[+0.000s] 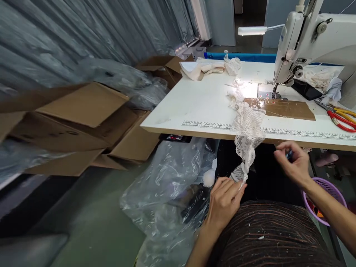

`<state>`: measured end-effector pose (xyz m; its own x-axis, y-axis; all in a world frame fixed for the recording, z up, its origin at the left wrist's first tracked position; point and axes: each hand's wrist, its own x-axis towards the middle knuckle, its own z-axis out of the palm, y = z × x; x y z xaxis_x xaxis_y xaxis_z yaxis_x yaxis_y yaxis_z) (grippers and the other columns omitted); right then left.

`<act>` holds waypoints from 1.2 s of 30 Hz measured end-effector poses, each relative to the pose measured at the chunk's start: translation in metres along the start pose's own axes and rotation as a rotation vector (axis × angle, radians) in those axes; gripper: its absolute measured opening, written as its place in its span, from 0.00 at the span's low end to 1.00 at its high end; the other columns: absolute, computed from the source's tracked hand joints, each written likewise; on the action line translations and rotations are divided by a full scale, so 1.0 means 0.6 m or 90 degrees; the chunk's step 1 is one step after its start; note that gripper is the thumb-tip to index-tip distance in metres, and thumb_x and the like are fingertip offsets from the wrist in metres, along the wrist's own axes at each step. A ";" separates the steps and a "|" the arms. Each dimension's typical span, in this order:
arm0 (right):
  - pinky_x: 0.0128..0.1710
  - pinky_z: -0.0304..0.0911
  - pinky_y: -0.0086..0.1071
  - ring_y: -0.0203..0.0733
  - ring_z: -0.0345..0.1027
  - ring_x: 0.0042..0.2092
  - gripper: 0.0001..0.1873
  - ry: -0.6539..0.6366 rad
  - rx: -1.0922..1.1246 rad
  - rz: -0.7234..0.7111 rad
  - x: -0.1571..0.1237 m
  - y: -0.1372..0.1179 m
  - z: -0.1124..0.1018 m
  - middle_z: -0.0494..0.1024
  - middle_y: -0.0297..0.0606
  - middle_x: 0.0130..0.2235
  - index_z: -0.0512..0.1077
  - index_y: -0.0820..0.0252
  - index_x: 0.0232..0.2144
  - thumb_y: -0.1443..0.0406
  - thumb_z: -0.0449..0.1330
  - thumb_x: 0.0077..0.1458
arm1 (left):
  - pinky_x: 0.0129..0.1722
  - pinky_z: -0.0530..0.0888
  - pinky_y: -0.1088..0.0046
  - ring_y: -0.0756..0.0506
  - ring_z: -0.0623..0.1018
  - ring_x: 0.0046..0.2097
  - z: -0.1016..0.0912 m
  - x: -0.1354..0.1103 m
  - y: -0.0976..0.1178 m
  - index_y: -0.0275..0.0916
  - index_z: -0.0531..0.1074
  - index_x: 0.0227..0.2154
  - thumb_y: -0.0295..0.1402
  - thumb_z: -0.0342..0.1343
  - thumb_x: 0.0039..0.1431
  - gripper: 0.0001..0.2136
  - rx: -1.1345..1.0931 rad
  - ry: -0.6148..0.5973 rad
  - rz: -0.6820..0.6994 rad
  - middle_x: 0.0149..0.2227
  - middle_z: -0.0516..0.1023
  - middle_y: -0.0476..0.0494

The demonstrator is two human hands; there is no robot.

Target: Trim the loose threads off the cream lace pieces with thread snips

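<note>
My left hand (224, 204) is closed on the lower end of a strip of cream lace trim (247, 120), just below the table edge. From there the strip runs up over the edge and lies bunched across the table (178, 105) towards the back. My right hand (297, 167), off to the right and apart from the lace, has its fingers curled round a small blue object (289, 154). Most of that object is hidden, so its kind does not show. Behind the hands stands a white sewing machine (287, 52), with its presser foot over a metal plate.
Brown tape (294, 110) covers part of the tabletop near the needle. Red-handled scissors (340, 118) and a black phone (306, 89) lie right. Open cardboard boxes (83, 107) and clear plastic bags (167, 185) fill the left side. A purple basket (340, 198) stands below right.
</note>
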<state>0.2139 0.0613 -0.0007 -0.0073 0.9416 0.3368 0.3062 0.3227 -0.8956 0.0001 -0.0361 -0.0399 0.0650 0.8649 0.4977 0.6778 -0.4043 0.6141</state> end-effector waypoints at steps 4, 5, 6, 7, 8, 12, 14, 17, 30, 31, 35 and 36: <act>0.26 0.60 0.29 0.33 0.57 0.25 0.22 -0.259 0.144 0.142 -0.015 0.006 0.064 0.68 0.30 0.23 0.75 0.60 0.35 0.47 0.65 0.50 | 0.33 0.74 0.68 0.44 0.77 0.34 -0.013 0.003 0.011 0.41 0.76 0.25 0.40 0.57 0.60 0.12 -0.310 -0.025 -0.225 0.33 0.79 0.41; 0.27 0.60 0.30 0.33 0.58 0.25 0.22 -0.303 0.170 0.157 -0.016 0.011 0.071 0.69 0.30 0.24 0.75 0.60 0.32 0.47 0.65 0.50 | 0.32 0.74 0.68 0.43 0.78 0.35 -0.012 0.004 0.007 0.40 0.77 0.26 0.43 0.58 0.57 0.12 -0.401 -0.027 -0.290 0.36 0.80 0.39; 0.27 0.60 0.29 0.33 0.58 0.26 0.22 -0.342 0.191 0.166 -0.016 0.017 0.075 0.69 0.31 0.23 0.74 0.60 0.27 0.46 0.65 0.49 | 0.32 0.74 0.68 0.43 0.78 0.34 -0.010 0.004 0.002 0.39 0.78 0.27 0.45 0.60 0.54 0.13 -0.489 -0.022 -0.355 0.37 0.81 0.39; 0.27 0.59 0.29 0.33 0.57 0.25 0.23 -0.372 0.203 0.173 -0.017 0.023 0.074 0.68 0.31 0.23 0.72 0.60 0.23 0.45 0.65 0.49 | 0.31 0.74 0.68 0.42 0.78 0.34 -0.008 0.005 -0.005 0.38 0.78 0.28 0.45 0.62 0.50 0.13 -0.569 -0.013 -0.420 0.38 0.81 0.39; 0.26 0.58 0.28 0.32 0.56 0.25 0.24 -0.388 0.207 0.178 -0.018 0.029 0.071 0.67 0.30 0.21 0.70 0.60 0.20 0.46 0.65 0.49 | 0.31 0.74 0.68 0.42 0.78 0.34 -0.005 0.005 -0.011 0.37 0.78 0.28 0.44 0.64 0.47 0.14 -0.642 -0.005 -0.479 0.39 0.82 0.38; 0.26 0.59 0.28 0.33 0.59 0.25 0.20 -0.271 0.128 0.175 -0.024 0.047 0.043 0.70 0.32 0.23 0.72 0.60 0.24 0.49 0.62 0.53 | 0.30 0.73 0.72 0.45 0.78 0.30 0.005 0.009 -0.029 0.35 0.73 0.22 0.37 0.66 0.39 0.11 -0.820 0.026 -0.598 0.33 0.82 0.42; 0.29 0.63 0.29 0.36 0.65 0.28 0.17 -0.146 0.051 0.150 -0.027 0.052 0.033 0.76 0.36 0.29 0.76 0.60 0.34 0.52 0.61 0.54 | 0.29 0.73 0.73 0.47 0.77 0.27 0.007 0.011 -0.033 0.36 0.70 0.21 0.35 0.67 0.39 0.12 -0.854 0.028 -0.616 0.27 0.80 0.45; 0.32 0.66 0.30 0.38 0.69 0.31 0.18 -0.063 -0.008 0.103 -0.036 0.050 0.030 0.79 0.38 0.33 0.77 0.61 0.42 0.55 0.60 0.56 | 0.31 0.76 0.69 0.42 0.81 0.31 0.011 0.017 -0.032 0.38 0.65 0.22 0.40 0.69 0.40 0.17 -0.894 -0.027 -0.633 0.28 0.81 0.44; 0.25 0.57 0.29 0.34 0.59 0.24 0.24 -0.353 -0.002 0.084 -0.054 0.028 0.068 0.72 0.33 0.25 0.75 0.62 0.41 0.50 0.49 0.65 | 0.29 0.77 0.73 0.46 0.81 0.27 0.016 0.034 -0.003 0.37 0.71 0.33 0.51 0.70 0.42 0.25 -0.587 -0.067 -0.649 0.24 0.82 0.45; 0.26 0.57 0.29 0.35 0.59 0.24 0.26 -0.371 -0.008 0.092 -0.051 0.027 0.070 0.70 0.33 0.24 0.75 0.62 0.39 0.49 0.47 0.66 | 0.30 0.76 0.73 0.46 0.81 0.27 0.014 0.034 -0.004 0.37 0.72 0.32 0.52 0.69 0.44 0.24 -0.575 -0.070 -0.633 0.24 0.82 0.44; 0.27 0.55 0.30 0.36 0.59 0.24 0.35 -0.437 -0.003 0.081 -0.045 0.021 0.079 0.66 0.33 0.22 0.71 0.59 0.28 0.47 0.33 0.69 | 0.33 0.75 0.75 0.47 0.80 0.31 0.006 0.032 -0.012 0.36 0.78 0.30 0.51 0.68 0.47 0.21 -0.514 -0.073 -0.564 0.30 0.83 0.43; 0.27 0.53 0.30 0.36 0.58 0.24 0.35 -0.446 -0.008 0.069 -0.045 0.020 0.081 0.65 0.33 0.22 0.69 0.59 0.26 0.47 0.33 0.68 | 0.32 0.74 0.76 0.49 0.79 0.31 0.004 0.031 -0.014 0.36 0.79 0.30 0.51 0.68 0.47 0.20 -0.496 -0.074 -0.557 0.30 0.83 0.44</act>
<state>0.1715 0.0442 -0.0348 -0.5853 0.8105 -0.0231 0.3501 0.2269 -0.9088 -0.0028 -0.0158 -0.0370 -0.1070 0.9438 -0.3126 -0.1031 0.3021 0.9477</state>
